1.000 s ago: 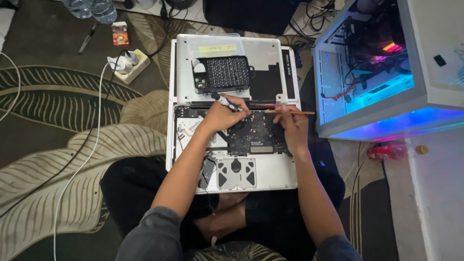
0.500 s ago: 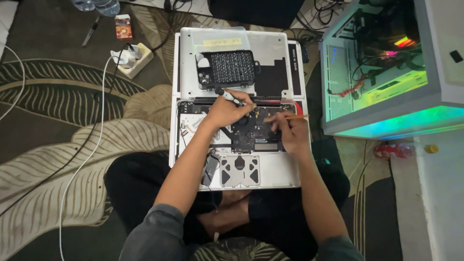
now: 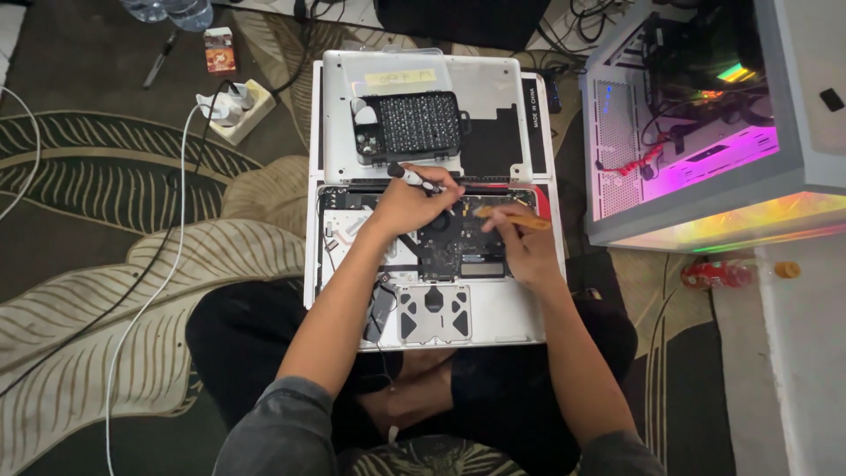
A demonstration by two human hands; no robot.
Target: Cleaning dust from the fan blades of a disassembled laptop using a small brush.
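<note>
opened laptop [image 3: 436,264] lies bottom-up across the person's lap, base cover off, dark board and fan exposed mid-chassis. left hand [image 3: 412,204] is closed around a small screwdriver [image 3: 414,177], which lies at an angle over the hinge edge. right hand [image 3: 515,240] grips a thin wooden stick [image 3: 514,218], held nearly flat over the board's right side. both hands sit over the board, close together but not touching.

on the removed cover [image 3: 493,106], just behind the laptop: a black bit case [image 3: 412,126], open, blocking nothing over the board. both forearms cross the trackpad end and hide part of the battery bay.

right: a lit pc case [image 3: 705,123], side open, pink and yellow glow, near the laptop's edge. a red bottle [image 3: 718,273] lies on the floor beside it. left: a power strip [image 3: 233,107] with white cable trailing over the leaf-pattern rug [image 3: 115,256].
</note>
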